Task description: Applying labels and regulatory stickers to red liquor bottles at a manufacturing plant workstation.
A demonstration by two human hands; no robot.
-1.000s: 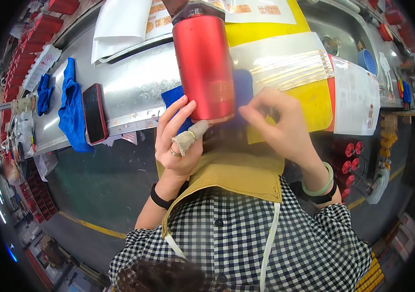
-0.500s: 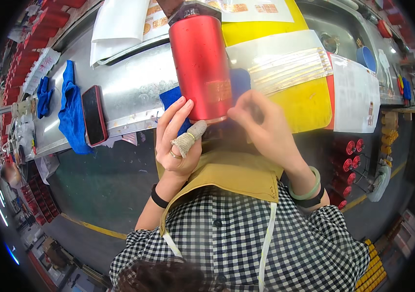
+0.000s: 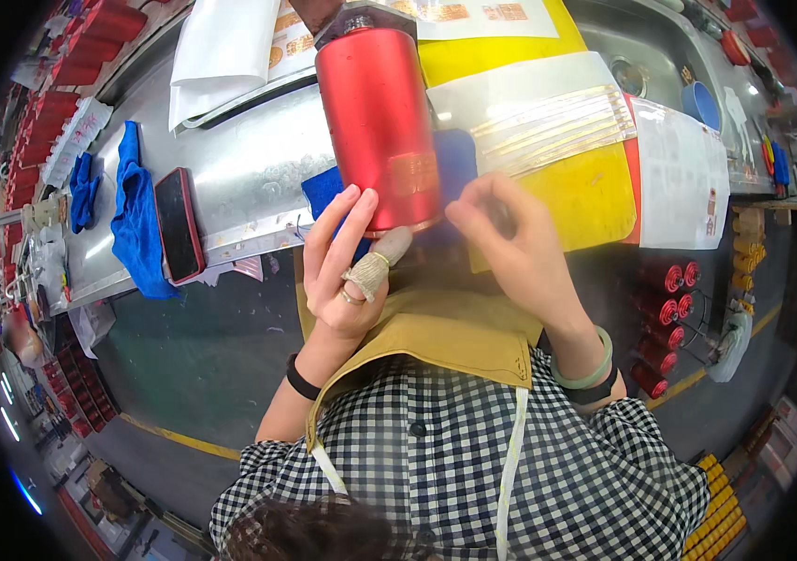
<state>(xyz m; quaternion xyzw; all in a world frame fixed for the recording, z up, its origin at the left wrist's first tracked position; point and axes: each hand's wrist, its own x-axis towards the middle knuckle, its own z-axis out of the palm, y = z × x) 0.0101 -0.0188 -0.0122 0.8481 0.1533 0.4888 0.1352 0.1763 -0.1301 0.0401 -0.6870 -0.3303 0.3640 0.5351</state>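
Observation:
A red metal cylinder (image 3: 375, 122) with a gold-coloured printed patch (image 3: 413, 175) low on its right side points toward me. Its far end meets a dark metal holder (image 3: 357, 21). My left hand (image 3: 347, 271) is closed on the near left end, fingers along the side and the cloth-wrapped thumb at the bottom rim. To the right of that rim, my right hand (image 3: 510, 238) is pinched, thumb and forefinger together, slightly apart from the cylinder. Anything in that pinch is too small to make out. A blue cloth (image 3: 326, 190) lies beneath the cylinder.
A clear sheet with gold strips (image 3: 557, 131) lies on a yellow board (image 3: 595, 196) at the right, beside a white printed sheet (image 3: 682, 178). On the metal bench (image 3: 249, 168) at left are a phone (image 3: 179, 224) and blue cloths (image 3: 136, 220). A blue cup (image 3: 700, 106) stands far right.
The cylinder and my left hand sit slightly further left in the picture. My right hand has drawn a little to the right, away from the cylinder's rim, still pinched.

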